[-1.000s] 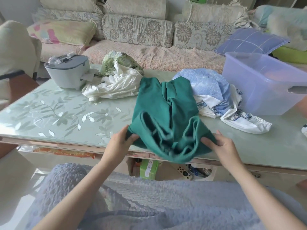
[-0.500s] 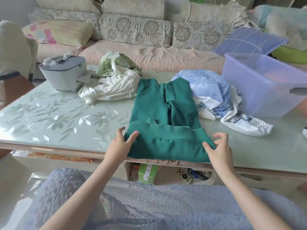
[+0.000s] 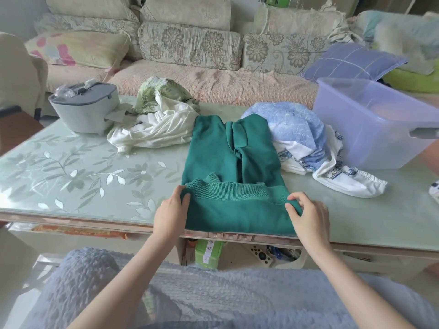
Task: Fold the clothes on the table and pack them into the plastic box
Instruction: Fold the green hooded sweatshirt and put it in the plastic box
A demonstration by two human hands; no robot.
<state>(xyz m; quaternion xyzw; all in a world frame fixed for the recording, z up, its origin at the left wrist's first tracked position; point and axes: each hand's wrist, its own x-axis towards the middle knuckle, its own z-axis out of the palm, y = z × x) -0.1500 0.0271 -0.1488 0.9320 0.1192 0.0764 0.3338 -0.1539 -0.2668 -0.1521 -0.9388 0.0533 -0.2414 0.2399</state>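
One sweater point(image 3: 228, 162): green, hem folded up, flat on counter point(image 3: 71, 176).
Left hand point(image 3: 169, 210): pinches hem's left corner.
Right hand point(image 3: 308, 216): pinches right corner.

the green sweater point(image 3: 225, 167) at the near edge of the table point(image 3: 71, 167) is thick matt knit cloth, with a ribbed band across its folded part. the table top is smooth and glossy, glass-like, pale green with a leaf pattern under the shine. the plastic box point(image 3: 370, 129) at the far right corner is smooth, translucent plastic with a bluish tint. the white garment point(image 3: 154, 131) near the far edge is soft, crumpled matt cloth. the blue patterned cloth point(image 3: 292, 129) beside the box looks thin and finely crinkled. the grey container point(image 3: 85, 112) at the far left corner is matt hard plastic. the sofa point(image 3: 213, 84) behind has rough, textured fabric covers.
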